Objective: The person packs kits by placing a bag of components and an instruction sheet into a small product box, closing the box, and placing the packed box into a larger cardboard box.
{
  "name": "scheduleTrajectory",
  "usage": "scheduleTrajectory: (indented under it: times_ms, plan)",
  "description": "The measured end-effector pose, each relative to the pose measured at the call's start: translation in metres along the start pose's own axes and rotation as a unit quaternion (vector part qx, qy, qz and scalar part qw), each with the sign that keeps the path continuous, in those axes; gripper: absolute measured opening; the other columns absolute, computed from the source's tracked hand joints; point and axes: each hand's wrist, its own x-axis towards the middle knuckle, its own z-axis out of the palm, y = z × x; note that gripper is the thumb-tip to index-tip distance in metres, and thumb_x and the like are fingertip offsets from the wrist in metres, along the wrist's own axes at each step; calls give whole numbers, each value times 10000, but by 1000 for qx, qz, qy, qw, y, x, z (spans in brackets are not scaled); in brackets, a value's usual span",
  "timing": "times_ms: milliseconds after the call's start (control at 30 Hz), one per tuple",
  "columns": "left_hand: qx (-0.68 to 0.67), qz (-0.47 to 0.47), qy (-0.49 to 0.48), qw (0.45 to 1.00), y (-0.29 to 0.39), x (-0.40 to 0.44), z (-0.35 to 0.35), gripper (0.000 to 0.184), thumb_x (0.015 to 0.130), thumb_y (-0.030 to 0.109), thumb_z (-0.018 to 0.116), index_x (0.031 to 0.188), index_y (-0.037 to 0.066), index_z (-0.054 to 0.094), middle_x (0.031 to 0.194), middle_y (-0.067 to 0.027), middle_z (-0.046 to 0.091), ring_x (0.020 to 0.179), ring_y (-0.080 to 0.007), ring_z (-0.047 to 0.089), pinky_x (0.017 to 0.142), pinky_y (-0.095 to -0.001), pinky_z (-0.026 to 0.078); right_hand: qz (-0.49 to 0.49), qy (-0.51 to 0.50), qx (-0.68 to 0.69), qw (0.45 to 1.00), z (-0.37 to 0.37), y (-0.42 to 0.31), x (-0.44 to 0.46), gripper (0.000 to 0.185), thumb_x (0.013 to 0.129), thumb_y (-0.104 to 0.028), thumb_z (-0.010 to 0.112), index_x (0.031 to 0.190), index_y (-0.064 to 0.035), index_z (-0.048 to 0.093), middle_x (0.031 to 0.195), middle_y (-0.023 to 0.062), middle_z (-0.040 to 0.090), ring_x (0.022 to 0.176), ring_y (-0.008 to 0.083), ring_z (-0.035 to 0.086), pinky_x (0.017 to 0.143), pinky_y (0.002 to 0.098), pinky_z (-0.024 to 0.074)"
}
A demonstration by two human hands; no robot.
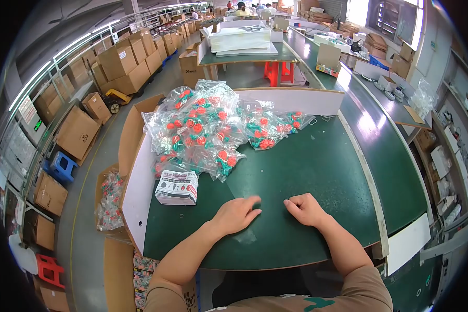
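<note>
My left hand (236, 215) rests over the green tabletop (296, 166), its thumb and forefinger apart with nothing between them. To its right, my right hand (306, 209) is curled into a loose fist, and no object shows in it. A stack of printed leaflets (177, 187) lies up and left of my left hand. Behind the leaflets rises a heap of clear plastic bags (197, 122) with red and green parts inside. More such bags (268, 127) spread to the right of the heap, against the back board.
White boards (296, 101) edge the table at the back and left. An open carton (109, 200) of bagged parts stands beside the left edge. Along the right runs a long green bench (369, 119). A further table (249, 54) with white sheets stands ahead.
</note>
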Motion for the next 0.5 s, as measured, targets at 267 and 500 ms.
scheduleTrajectory:
  times_ms: [267, 500]
  plan:
    - [27, 98, 36, 994, -11, 2, 8, 166, 1001, 233, 675, 1083, 99, 729, 893, -35, 705, 815, -246, 657, 761, -349, 535, -4, 6, -6, 1000, 1, 2, 1, 421, 991, -195, 616, 649, 14, 487, 549, 58, 396, 523, 210, 310, 512, 359, 377]
    - [3, 68, 42, 997, -5, 2, 3, 176, 995, 228, 679, 1105, 100, 726, 900, -40, 707, 813, -247, 658, 761, -349, 535, 9, -1, -12, 1000, -2, -5, 1, 423, 995, -200, 613, 652, 15, 489, 550, 64, 401, 522, 216, 319, 518, 365, 387]
